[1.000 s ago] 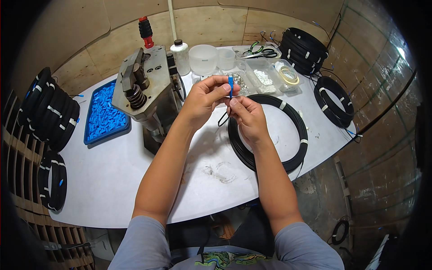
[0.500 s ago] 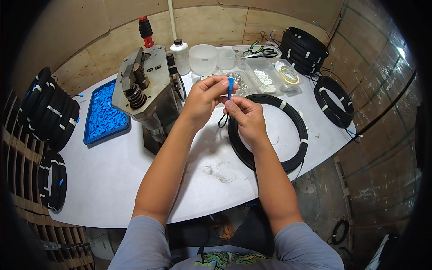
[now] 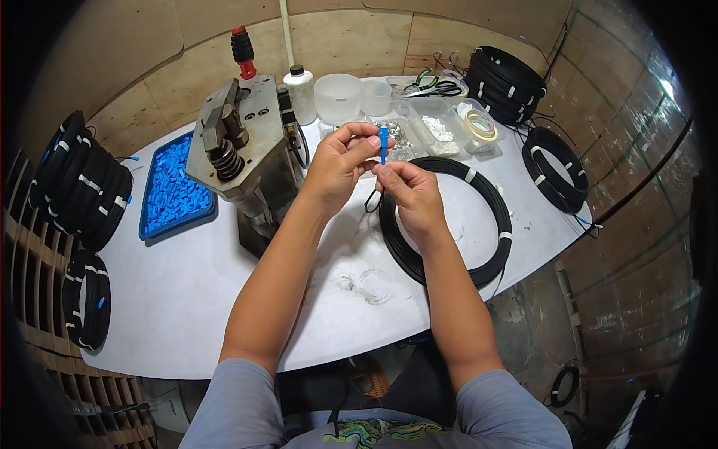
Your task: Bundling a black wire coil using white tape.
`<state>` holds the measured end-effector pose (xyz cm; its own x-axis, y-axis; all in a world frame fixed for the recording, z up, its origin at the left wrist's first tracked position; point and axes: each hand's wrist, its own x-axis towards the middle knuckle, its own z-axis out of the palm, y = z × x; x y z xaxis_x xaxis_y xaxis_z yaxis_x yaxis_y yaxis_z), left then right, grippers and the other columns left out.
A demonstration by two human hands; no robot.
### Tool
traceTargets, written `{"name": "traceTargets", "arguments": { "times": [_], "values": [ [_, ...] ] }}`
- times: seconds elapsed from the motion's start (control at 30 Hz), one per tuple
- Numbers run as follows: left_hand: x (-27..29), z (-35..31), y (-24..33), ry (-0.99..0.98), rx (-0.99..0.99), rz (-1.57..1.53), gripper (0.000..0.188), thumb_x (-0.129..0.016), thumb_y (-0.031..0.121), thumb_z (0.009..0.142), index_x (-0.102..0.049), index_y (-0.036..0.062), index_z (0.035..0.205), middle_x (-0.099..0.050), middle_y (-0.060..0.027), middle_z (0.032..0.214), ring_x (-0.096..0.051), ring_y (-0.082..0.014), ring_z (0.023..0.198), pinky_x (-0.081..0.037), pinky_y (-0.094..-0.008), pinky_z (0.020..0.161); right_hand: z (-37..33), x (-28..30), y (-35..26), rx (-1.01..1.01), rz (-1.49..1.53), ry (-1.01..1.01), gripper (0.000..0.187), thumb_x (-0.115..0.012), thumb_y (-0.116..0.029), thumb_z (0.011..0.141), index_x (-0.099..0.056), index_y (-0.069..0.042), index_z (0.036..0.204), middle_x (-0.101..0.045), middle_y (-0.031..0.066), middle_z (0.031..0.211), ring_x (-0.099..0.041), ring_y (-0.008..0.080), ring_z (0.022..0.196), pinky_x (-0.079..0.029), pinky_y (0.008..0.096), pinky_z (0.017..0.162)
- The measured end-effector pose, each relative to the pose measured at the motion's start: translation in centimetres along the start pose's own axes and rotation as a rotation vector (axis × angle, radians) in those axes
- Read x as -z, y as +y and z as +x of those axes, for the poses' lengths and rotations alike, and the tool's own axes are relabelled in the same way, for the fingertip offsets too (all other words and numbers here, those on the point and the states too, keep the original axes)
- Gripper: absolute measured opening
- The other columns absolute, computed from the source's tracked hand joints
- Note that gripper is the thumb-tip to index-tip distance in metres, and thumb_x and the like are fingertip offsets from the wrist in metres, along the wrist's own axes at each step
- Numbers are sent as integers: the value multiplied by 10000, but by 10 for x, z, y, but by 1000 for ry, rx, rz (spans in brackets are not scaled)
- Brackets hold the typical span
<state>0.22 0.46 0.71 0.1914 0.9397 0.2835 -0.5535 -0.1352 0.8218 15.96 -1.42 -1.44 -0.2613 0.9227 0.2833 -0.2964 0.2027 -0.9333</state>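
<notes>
Cable loop (image 3: 366, 203) hangs rounder than before — left fingers (image 3: 372, 142) pinch the blue connector (image 3: 384, 138), right fingers (image 3: 386, 172) its lower end.

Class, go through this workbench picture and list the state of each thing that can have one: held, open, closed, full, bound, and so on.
Blue piece: upright, held
Left hand: pinching the blue piece
Right hand: closed at the blue piece's lower end
Large coil: wound, bound, lying on the table
Blue tray: uncovered, heaped with blue parts
Bottle: upright, capped
</notes>
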Motion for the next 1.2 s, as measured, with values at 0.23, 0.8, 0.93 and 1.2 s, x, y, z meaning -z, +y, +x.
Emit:
{"name": "traceTargets", "arguments": {
  "times": [0.23,0.8,0.93,1.2],
  "values": [
    [-1,0,-1,16,6,8,217,-653,93,927,-573,48,1124,-660,-157,1096,-621,-207,982,-516,-336,811,0,-1,-1,16,0,5,189,-670,-171,943,-708,10,985,-643,14,804,-565,82,762,-444,226,732],
    [-1,1,0,42,-4,76,197,-649,90,927,-565,50,1101,-660,-156,1095,-625,-204,969,-522,-333,799,-1,-1,-2,13,-19,23,223,-701,-222,930,-720,-3,967,-659,8,801,-577,65,754,-454,213,732],
    [-1,1,-3,54,2,30,191,-644,88,930,-569,47,1101,-658,-157,1098,-623,-205,970,-523,-333,799,-1,-2,-2,8,-25,29,222,-703,-224,927,-720,-5,962,-655,7,794,-571,62,750,-450,213,727],
    [-2,0,1,42,5,67,195,-641,89,931,-569,45,1107,-657,-158,1096,-621,-202,961,-522,-333,808,-1,-2,-2,2,-9,22,225,-701,-228,929,-720,-6,963,-657,6,796,-573,62,751,-451,213,730]
  ]
}}
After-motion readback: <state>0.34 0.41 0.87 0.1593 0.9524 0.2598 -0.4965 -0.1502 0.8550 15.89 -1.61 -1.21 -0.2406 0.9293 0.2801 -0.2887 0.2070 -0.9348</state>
